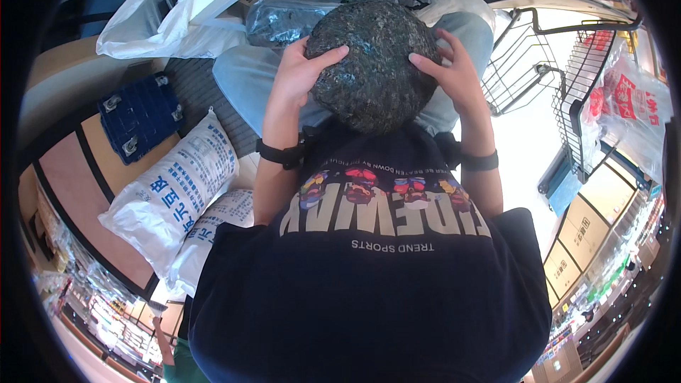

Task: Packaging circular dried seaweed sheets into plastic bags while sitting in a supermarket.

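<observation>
A large round disc of dark, dried, compressed material, probably dried seaweed, (375, 72) is held up over the lap and tilted towards the camera. My left hand (452, 66) grips its edge on the right side of the picture, thumb on the face. On the opposite edge, my right hand (311, 69) holds it the same way; the fingers of both hands are partly hidden behind the disc. Behind it lies a dark bundle in clear plastic (287, 21), inside a large clear plastic bag (213, 42) that spreads towards the far side.
Stuffed white printed sacks (175, 191) stand beside a dark blue wheeled platform (141, 117) on the left. A black wire shopping cart (580, 90) with bagged goods (630, 96) is on the right. Another person's arm (164, 343) shows at the lower left, holding a brush.
</observation>
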Motion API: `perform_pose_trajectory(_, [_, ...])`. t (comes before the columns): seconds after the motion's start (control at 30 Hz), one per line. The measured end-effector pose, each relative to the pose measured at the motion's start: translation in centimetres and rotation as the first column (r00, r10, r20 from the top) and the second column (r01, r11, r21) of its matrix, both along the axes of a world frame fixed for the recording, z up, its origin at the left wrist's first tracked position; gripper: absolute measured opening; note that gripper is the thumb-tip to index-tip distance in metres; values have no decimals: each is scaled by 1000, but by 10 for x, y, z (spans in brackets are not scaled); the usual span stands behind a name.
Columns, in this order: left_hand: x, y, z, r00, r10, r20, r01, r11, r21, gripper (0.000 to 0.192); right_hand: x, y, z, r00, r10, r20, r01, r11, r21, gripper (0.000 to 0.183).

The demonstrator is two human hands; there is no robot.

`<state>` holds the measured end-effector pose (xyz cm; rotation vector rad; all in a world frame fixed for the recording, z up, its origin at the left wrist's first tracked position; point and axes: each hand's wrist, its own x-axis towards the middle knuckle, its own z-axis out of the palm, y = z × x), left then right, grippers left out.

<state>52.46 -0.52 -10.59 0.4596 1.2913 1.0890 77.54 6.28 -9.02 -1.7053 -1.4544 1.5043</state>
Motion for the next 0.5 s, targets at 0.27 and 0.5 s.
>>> perform_pose_trajectory(0.27, [-7, 14, 3, 983, 185, 10, -185, 977, 105, 37, -28, 14, -10, 947, -50, -317, 66, 997, 38, 55])
perform_pose_trajectory(0.5, [-13, 20, -5, 958, 228, -174, -171, 942, 290, 36, -39, 37, -9, 995, 22, -98, 7, 959, 285, 55])
